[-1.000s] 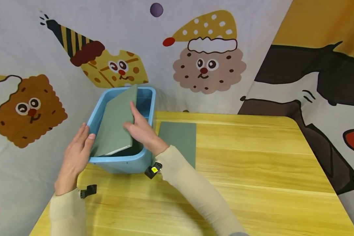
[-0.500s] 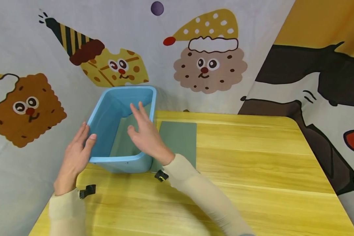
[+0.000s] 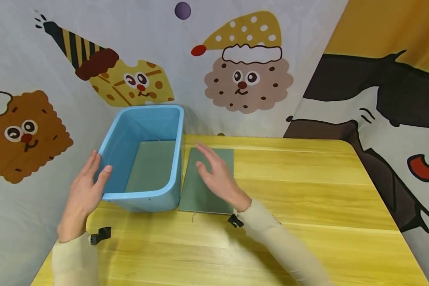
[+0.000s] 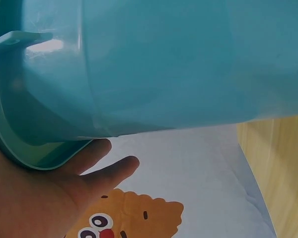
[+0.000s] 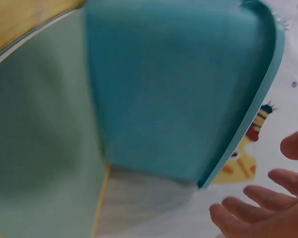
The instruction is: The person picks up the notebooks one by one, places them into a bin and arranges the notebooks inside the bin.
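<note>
A light blue plastic bin (image 3: 162, 194) stands on the table. Inside it, a grey-green notebook (image 3: 151, 165) lies flat on the bottom. My left hand (image 3: 84, 190) rests against the bin's front left corner, its fingers straight along the outer side and the thumb by the rim; the left wrist view shows the palm right at the rim (image 4: 54, 161). My right hand (image 3: 218, 176), holding nothing, hovers with spread fingers over a second grey-green notebook (image 3: 196, 196). That notebook lies on the table along the bin's right side, a thin ribbon sticking out at its near edge.
The yellow wood-grain table (image 3: 300, 190) stretches off to the right. Behind and left of the bin hangs a white cloth (image 3: 186, 71) printed with cartoon figures, close to the bin's far and left sides.
My right hand let go of the notebook, which went from tilted in the bin to flat on its bottom. That hand then moved right, out of the bin. The left hand stayed at the rim.
</note>
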Demonstrator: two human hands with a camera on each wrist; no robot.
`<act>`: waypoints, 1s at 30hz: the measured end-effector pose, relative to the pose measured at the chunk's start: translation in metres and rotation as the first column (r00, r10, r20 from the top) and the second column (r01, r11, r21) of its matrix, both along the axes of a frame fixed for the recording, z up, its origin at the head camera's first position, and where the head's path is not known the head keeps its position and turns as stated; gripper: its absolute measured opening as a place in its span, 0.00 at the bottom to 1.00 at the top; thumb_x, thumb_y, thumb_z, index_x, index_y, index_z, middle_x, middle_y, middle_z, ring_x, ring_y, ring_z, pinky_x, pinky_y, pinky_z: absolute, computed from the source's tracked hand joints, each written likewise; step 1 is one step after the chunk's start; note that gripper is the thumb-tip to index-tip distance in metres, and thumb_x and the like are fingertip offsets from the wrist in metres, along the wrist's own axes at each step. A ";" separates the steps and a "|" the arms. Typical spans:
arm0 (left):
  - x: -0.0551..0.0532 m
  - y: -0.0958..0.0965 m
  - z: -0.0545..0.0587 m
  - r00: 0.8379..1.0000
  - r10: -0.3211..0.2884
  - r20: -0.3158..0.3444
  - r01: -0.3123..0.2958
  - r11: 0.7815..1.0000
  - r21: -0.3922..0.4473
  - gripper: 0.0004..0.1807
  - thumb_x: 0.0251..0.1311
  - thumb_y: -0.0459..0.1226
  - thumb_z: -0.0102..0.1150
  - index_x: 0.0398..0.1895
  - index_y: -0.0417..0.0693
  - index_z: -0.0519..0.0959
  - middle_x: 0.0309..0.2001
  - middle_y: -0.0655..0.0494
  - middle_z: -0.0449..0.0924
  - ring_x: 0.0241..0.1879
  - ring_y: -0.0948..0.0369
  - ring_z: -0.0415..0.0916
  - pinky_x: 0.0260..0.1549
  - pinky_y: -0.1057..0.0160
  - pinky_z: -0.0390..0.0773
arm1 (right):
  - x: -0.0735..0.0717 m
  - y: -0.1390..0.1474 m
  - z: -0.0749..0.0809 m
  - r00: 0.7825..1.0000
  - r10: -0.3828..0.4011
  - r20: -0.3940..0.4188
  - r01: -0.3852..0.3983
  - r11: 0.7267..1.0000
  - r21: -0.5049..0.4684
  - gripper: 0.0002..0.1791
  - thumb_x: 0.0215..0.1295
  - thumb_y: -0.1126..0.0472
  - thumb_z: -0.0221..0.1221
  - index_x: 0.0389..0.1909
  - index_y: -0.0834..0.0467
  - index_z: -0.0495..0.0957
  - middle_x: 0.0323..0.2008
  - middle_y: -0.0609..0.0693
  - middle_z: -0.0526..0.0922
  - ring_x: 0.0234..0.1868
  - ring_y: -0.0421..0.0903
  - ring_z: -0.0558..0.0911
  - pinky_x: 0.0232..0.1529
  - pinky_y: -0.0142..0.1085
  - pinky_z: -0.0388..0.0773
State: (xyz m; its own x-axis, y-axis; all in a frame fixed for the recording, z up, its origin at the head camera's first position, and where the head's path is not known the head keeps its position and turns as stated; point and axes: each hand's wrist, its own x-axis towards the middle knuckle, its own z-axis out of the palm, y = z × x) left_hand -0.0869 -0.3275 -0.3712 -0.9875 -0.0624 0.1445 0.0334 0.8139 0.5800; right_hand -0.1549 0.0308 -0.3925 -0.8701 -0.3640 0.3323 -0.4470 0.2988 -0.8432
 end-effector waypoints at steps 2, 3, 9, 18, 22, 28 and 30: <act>0.001 0.000 0.000 1.000 0.005 -0.002 -0.005 1.000 -0.003 0.39 0.83 0.54 0.34 0.83 0.37 0.45 0.84 0.43 0.37 0.79 0.32 0.39 0.71 0.26 0.41 | 0.000 0.015 -0.007 1.000 -0.005 0.013 0.005 0.998 0.057 0.29 0.80 0.58 0.51 0.78 0.52 0.65 0.79 0.47 0.62 0.78 0.48 0.62 0.75 0.50 0.62; 0.001 0.000 0.000 1.000 0.007 -0.003 -0.007 1.000 -0.006 0.39 0.83 0.54 0.34 0.83 0.36 0.45 0.84 0.43 0.37 0.79 0.32 0.39 0.71 0.27 0.41 | 0.000 0.021 -0.011 1.000 -0.010 0.021 0.008 0.997 0.082 0.28 0.80 0.57 0.51 0.78 0.51 0.65 0.79 0.47 0.62 0.78 0.48 0.63 0.75 0.50 0.62; 0.001 0.001 -0.003 1.000 -0.010 0.004 0.010 1.000 -0.014 0.39 0.83 0.53 0.34 0.82 0.36 0.44 0.84 0.43 0.36 0.79 0.31 0.39 0.71 0.27 0.42 | 0.002 0.055 -0.034 0.999 -0.027 0.035 0.020 0.980 0.199 0.28 0.82 0.54 0.51 0.78 0.53 0.65 0.78 0.51 0.64 0.77 0.52 0.64 0.74 0.53 0.62; 0.000 -0.001 -0.001 1.000 -0.008 -0.006 0.008 1.000 -0.002 0.39 0.83 0.53 0.34 0.82 0.36 0.45 0.84 0.44 0.36 0.79 0.32 0.39 0.71 0.27 0.42 | 0.007 0.080 -0.052 0.996 0.075 0.048 -0.088 0.893 0.441 0.30 0.81 0.50 0.53 0.75 0.62 0.68 0.76 0.62 0.64 0.76 0.61 0.64 0.73 0.59 0.63; 0.001 -0.002 0.000 1.000 -0.005 0.000 0.005 1.000 -0.002 0.39 0.83 0.54 0.33 0.82 0.36 0.45 0.84 0.44 0.36 0.79 0.31 0.39 0.71 0.26 0.41 | 0.011 0.087 -0.057 0.991 0.109 0.083 -0.136 0.851 0.508 0.33 0.79 0.49 0.55 0.76 0.62 0.66 0.77 0.64 0.62 0.77 0.63 0.63 0.72 0.60 0.63; 0.001 -0.001 0.000 1.000 -0.003 0.005 0.003 1.000 -0.010 0.39 0.83 0.54 0.32 0.83 0.37 0.45 0.84 0.44 0.35 0.79 0.32 0.39 0.71 0.26 0.41 | 0.015 0.088 -0.064 0.995 0.102 0.013 -0.090 0.802 0.590 0.35 0.75 0.44 0.59 0.74 0.60 0.70 0.75 0.62 0.67 0.73 0.62 0.69 0.68 0.58 0.70; 0.001 -0.001 0.000 1.000 -0.003 0.009 0.003 1.000 -0.010 0.39 0.83 0.54 0.32 0.83 0.37 0.45 0.84 0.45 0.35 0.79 0.32 0.38 0.71 0.26 0.41 | 0.016 0.087 -0.067 0.992 0.121 -0.042 -0.068 0.773 0.631 0.35 0.74 0.43 0.60 0.73 0.60 0.72 0.73 0.63 0.69 0.71 0.64 0.71 0.67 0.58 0.72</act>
State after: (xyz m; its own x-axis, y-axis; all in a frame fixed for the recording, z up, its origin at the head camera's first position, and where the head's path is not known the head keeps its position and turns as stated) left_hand -0.0858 -0.3288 -0.3716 -0.9889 -0.0579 0.1367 0.0311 0.8195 0.5722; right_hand -0.1394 0.1181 -0.4596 -0.8021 -0.5937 0.0640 -0.5551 0.7020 -0.4462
